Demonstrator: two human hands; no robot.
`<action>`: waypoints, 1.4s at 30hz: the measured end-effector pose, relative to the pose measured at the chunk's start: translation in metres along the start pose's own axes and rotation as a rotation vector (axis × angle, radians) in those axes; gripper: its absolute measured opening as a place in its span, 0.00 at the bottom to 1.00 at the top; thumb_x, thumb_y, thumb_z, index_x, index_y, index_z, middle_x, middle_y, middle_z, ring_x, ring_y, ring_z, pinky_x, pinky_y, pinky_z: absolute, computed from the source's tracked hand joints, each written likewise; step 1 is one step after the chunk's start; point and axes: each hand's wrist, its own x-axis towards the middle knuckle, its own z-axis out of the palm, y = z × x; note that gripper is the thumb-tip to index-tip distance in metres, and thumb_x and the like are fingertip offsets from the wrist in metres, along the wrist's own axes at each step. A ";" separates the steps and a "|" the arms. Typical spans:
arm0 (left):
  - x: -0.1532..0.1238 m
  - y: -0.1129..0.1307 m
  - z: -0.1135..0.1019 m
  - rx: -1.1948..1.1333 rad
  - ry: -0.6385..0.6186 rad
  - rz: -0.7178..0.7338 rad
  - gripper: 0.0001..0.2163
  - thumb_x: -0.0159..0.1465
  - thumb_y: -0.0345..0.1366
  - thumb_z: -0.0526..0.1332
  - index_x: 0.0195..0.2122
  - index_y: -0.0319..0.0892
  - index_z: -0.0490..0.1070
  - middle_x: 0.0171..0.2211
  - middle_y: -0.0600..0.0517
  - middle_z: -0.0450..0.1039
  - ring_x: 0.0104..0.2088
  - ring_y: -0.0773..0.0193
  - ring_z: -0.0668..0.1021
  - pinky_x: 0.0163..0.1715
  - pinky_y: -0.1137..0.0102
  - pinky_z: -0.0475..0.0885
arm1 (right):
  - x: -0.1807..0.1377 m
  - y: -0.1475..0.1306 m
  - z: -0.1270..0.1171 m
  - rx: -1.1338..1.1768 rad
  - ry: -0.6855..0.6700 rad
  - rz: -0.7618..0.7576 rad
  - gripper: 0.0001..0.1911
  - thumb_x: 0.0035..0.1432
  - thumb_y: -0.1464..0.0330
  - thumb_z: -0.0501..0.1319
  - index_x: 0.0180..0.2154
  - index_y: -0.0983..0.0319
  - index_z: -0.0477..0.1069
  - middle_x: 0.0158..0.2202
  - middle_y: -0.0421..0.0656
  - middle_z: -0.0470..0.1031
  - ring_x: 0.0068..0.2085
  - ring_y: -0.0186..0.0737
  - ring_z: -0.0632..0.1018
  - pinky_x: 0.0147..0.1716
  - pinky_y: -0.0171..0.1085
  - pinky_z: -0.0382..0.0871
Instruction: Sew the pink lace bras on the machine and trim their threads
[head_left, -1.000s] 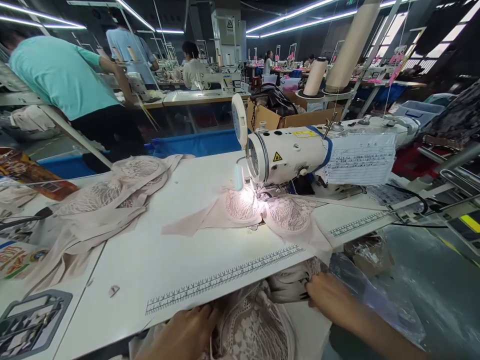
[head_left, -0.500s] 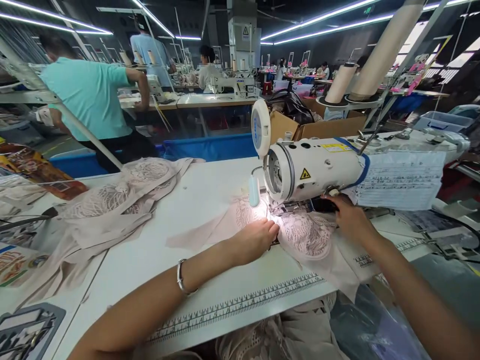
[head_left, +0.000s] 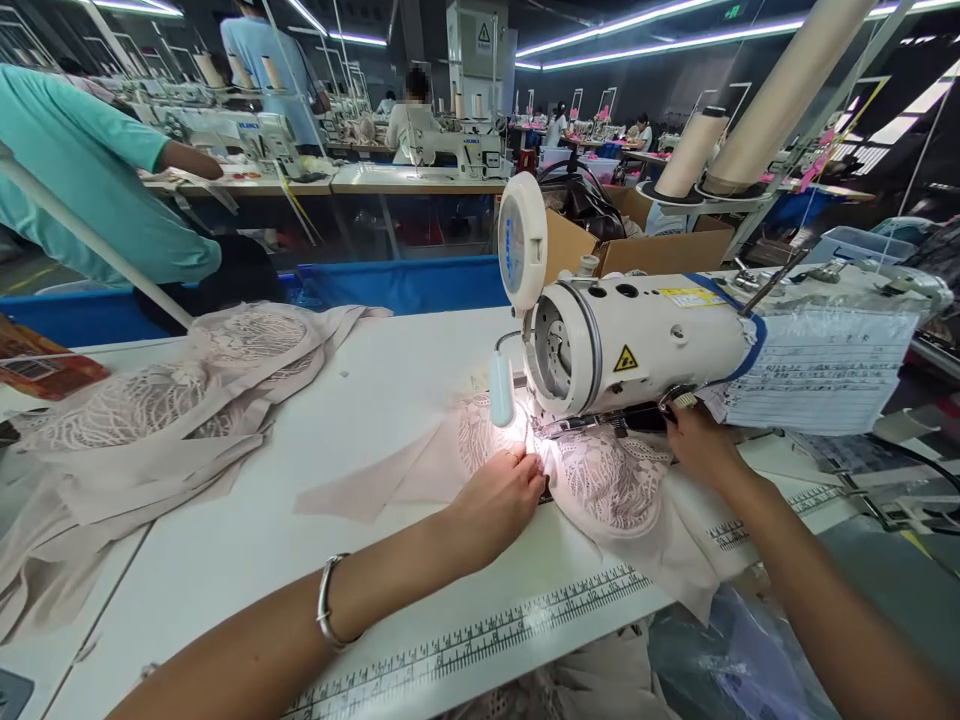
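A pale pink lace bra lies under the needle area of a white sewing machine, lit by its lamp. My left hand, a bangle on its wrist, pinches the bra's middle just in front of the needle. Under the machine's arm, my right hand has its fingers curled at a small knurled dial, and the fingertips are partly hidden. One cup rests between my hands, with the wing spread towards the table edge. The other cup lies left of the needle, partly behind my left hand.
More lace bras are heaped on the left of the white table. A ruler strip runs along the front edge. Thread cones stand behind the machine, near a cardboard box. A co-worker in turquoise sits at the left.
The view has shifted slightly right, and the co-worker in turquoise leans further left. Both my hands stay at the bra and the dial, with little movement.
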 end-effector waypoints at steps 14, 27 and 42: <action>0.004 0.009 0.010 0.037 -0.032 -0.023 0.06 0.64 0.23 0.56 0.39 0.34 0.72 0.41 0.40 0.72 0.41 0.54 0.72 0.38 0.64 0.68 | -0.001 -0.075 0.022 -0.070 -0.184 -0.307 0.15 0.60 0.73 0.57 0.45 0.62 0.79 0.42 0.52 0.81 0.46 0.56 0.79 0.49 0.49 0.71; 0.003 -0.004 0.026 -0.101 0.168 -0.115 0.09 0.68 0.25 0.51 0.46 0.33 0.67 0.42 0.42 0.70 0.36 0.55 0.70 0.31 0.63 0.65 | -0.003 -0.088 -0.002 0.141 -0.449 -0.543 0.32 0.61 0.76 0.50 0.62 0.48 0.68 0.50 0.40 0.81 0.50 0.43 0.80 0.47 0.41 0.74; -0.003 -0.021 0.026 -0.138 0.175 -0.165 0.14 0.64 0.22 0.54 0.50 0.39 0.67 0.48 0.42 0.73 0.39 0.54 0.72 0.34 0.64 0.62 | -0.011 -0.090 0.010 0.152 -0.286 -0.604 0.26 0.62 0.74 0.52 0.59 0.56 0.73 0.54 0.43 0.79 0.52 0.46 0.80 0.48 0.43 0.78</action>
